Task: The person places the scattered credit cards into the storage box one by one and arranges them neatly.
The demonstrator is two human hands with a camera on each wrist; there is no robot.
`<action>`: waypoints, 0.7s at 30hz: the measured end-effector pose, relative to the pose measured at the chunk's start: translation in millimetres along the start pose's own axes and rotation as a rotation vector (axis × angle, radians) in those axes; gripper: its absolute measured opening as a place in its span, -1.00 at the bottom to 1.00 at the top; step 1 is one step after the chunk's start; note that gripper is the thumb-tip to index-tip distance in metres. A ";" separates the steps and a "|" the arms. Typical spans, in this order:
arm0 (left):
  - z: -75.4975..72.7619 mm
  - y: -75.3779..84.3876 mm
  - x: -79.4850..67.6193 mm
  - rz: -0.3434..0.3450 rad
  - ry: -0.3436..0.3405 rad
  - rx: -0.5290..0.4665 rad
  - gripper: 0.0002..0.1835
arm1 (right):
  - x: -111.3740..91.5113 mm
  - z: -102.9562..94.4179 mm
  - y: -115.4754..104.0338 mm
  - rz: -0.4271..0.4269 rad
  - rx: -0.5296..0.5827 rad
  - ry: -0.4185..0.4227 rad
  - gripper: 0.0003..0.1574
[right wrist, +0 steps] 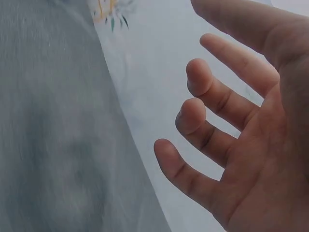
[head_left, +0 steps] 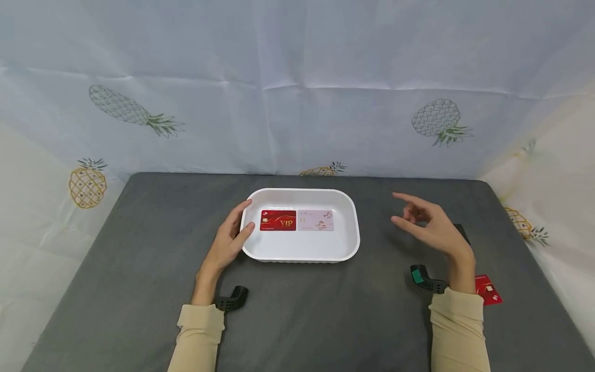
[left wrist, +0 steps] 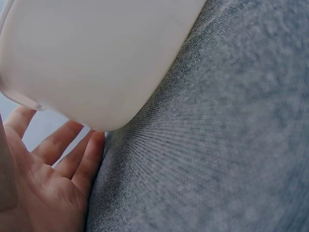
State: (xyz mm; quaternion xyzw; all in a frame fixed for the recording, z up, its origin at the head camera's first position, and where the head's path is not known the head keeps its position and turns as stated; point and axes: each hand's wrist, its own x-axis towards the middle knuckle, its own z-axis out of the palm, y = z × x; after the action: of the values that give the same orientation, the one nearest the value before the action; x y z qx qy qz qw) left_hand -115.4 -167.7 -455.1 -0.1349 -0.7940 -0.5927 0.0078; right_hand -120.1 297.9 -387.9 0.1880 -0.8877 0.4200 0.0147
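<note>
A white plastic tray with rounded corners lies on the grey table. Two cards lie side by side in it: a red VIP card on the left and a pale pink VIP card on the right. My left hand grips the tray's left end, thumb over the rim and fingers along the outside wall; the left wrist view shows the fingers against that wall. Right of the tray, my right hand hovers above the table, holding nothing, its fingers loosely bent and thumb apart.
Another red card lies on the table beside my right wrist, partly covered by it. A dark flat item shows behind the right hand, mostly hidden. White cloth with pineapple prints hangs behind and beside the table.
</note>
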 end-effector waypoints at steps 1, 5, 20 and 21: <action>-0.1 -0.3 -0.2 0.002 -0.002 -0.002 -0.35 | -3.7 -3.5 2.0 0.015 -0.003 0.004 -0.28; -0.4 -1.5 -0.3 0.010 0.000 -0.014 -0.35 | -17.9 -15.8 9.1 0.059 -0.008 0.020 -0.28; 0.0 -0.8 -1.1 0.006 0.002 -0.016 -0.35 | -45.5 -38.5 28.5 0.118 0.015 0.108 -0.23; 0.0 -0.8 -1.3 0.007 0.003 -0.018 -0.35 | -47.7 -40.0 30.0 0.128 0.017 0.114 -0.23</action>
State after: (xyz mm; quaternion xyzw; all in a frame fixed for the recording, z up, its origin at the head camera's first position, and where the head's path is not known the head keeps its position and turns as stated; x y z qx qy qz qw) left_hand -114.4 -168.1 -456.1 -0.1368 -0.7882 -0.5999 0.0097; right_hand -91.4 360.5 -393.0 0.1067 -0.8921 0.4376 0.0368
